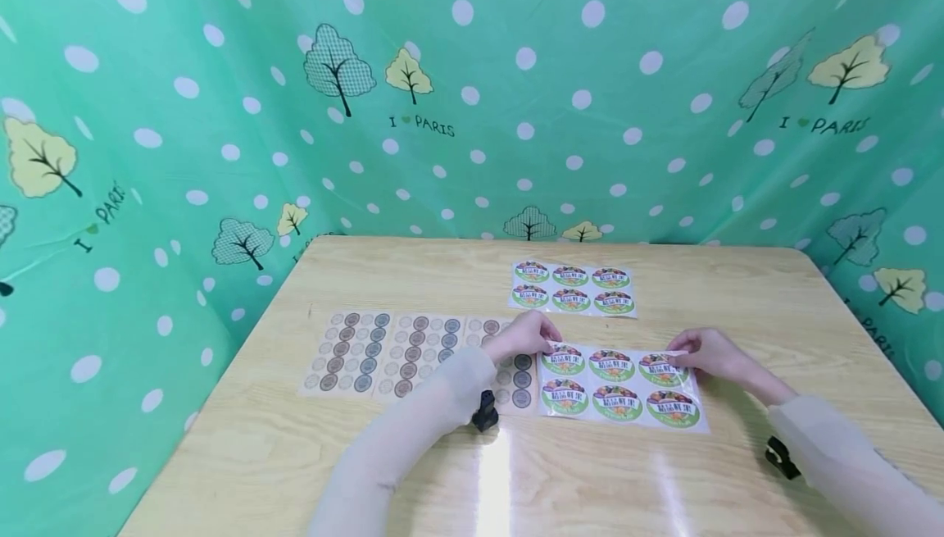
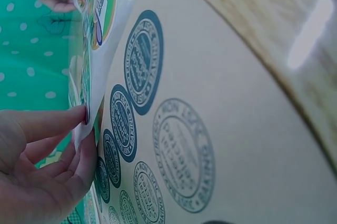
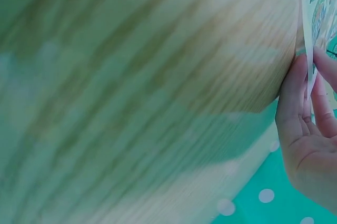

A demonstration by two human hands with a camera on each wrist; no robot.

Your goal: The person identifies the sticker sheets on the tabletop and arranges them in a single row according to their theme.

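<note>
A white sheet of oval fruit stickers [image 1: 616, 385], several labels in two rows, is held by its two upper corners. My left hand [image 1: 522, 335] pinches the upper left corner between thumb and fingers, as the left wrist view shows too. At the upper right corner my right hand [image 1: 710, 354] pinches the sheet; in the right wrist view the sheet's edge runs between thumb and fingers. The sheet's left edge overlaps the rightmost of three beige sheets of round stamp-style stickers [image 2: 253, 129], which lies under my left forearm.
Two more beige round-sticker sheets [image 1: 345, 354] lie in a row to the left on the wooden table [image 1: 258, 455]. Behind the held sheet lies another fruit sticker sheet [image 1: 572, 288]. A green dotted curtain [image 1: 472, 111] hangs behind the table's back edge.
</note>
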